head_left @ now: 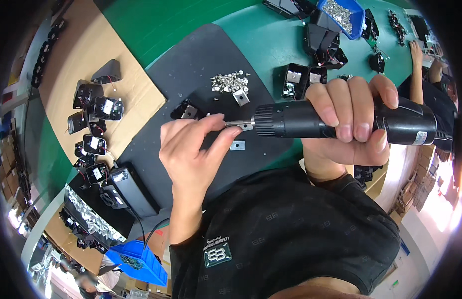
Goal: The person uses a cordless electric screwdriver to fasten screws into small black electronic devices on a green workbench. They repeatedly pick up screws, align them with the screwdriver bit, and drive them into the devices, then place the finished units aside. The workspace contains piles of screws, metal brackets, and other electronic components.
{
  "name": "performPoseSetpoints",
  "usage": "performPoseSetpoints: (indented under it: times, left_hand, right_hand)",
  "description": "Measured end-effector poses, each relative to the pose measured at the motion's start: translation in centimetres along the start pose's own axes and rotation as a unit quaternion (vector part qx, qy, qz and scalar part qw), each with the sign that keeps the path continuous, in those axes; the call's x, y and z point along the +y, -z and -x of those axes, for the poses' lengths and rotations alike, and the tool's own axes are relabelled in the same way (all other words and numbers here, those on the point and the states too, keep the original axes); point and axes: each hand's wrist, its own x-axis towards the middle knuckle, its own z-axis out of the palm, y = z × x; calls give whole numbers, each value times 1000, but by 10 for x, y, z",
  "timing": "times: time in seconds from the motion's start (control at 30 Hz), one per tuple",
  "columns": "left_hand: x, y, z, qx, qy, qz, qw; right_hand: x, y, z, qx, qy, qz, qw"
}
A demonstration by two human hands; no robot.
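Note:
My right hand (348, 112) is wrapped round a black electric screwdriver (290, 119), held level with its bit (238, 122) pointing left. At the bit's tip, the thumb and forefinger of my left hand (188, 142) are pinched together; whatever small thing sits between them is hidden. Just under the bit lies a small metal block (247, 127), partly covered. Nearer me on the black mat (191, 60) is a second metal block (237, 145) with a hole. A third block (240, 98) rests beside a pile of screws (230, 82). Behind my left hand stands a black housing (182, 108).
Several black housings (109, 107) with wires stand on cardboard (119, 45) at left, others (294, 80) at right. A blue bin of screws (361, 20) is at the far right. A black power unit (133, 189) and blue crate (153, 269) are near left. Another person's arm (416, 74) shows at right.

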Motion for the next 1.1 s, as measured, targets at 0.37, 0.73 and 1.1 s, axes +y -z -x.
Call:
performPoseSetpoints:
  times: [0.37, 0.73, 1.1]
  left_hand:
    - [2, -6, 9, 3, -4, 32, 999]
    - [-12, -6, 8, 29, -109, 75, 991]
    - [-18, -6, 14, 72, -174, 93, 978]
  right_hand:
    - [-6, 10, 9, -79, -22, -7, 997]
    - [-2, -5, 5, -10, -10, -42, 999]
    - [-3, -8, 6, -27, -45, -86, 995]
